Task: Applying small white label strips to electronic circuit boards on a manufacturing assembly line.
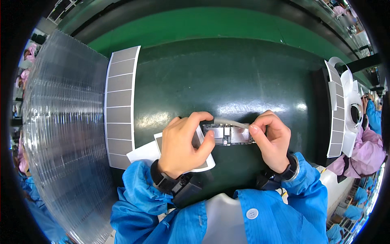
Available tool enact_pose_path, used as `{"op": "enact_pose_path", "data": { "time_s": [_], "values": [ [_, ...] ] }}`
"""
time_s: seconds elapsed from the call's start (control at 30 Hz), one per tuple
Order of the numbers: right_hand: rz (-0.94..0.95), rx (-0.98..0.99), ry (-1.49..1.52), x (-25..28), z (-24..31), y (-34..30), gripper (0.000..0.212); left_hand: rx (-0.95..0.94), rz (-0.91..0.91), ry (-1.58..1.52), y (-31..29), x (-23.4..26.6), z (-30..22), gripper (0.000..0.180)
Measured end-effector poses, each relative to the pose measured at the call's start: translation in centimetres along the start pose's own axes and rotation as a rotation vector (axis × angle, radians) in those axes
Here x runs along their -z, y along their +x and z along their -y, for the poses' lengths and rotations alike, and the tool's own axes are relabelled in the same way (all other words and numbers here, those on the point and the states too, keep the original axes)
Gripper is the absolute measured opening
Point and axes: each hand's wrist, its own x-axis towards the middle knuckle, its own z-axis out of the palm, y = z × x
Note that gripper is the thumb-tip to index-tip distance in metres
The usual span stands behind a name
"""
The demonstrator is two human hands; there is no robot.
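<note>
Circuit board [239, 135] has its left end partly hidden by the left hand [183, 140], its right end by the right hand [273, 140], small parts too tiny to tell; the pale strip's [229, 122] right tip is lost under the right fingers. White-edged sheet [209, 163] partly covered by the left hand. Blue jacket [268, 215] cut off at lower edge, people [359, 156] at right rim too small and blurred for detail.

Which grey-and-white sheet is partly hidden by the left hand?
The small sheet, showing past the thumb of the left hand. The long left strip and long right strip lie away from that hand.
</note>
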Motion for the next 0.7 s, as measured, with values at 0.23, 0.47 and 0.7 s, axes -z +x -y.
{"op": "enact_pose_path", "data": {
  "time_s": [0.23,0.47,0.7],
  "values": [
    [0.032,0.001,0.020,0.0,0.3,0.2,0.008,0.153,0.076,-0.084,-0.3,0.5,-0.1,0.021],
    [0.076,0.005,0.022,0.3,0.1,0.0,0.009,0.143,0.114,-0.064,-0.1,0.5,-0.2,0.014],
    [0.097,-0.010,0.001,0.3,0.2,0.1,0.010,0.074,0.040,-0.080,0.1,0.1,-0.1,0.006]
  ]
}}
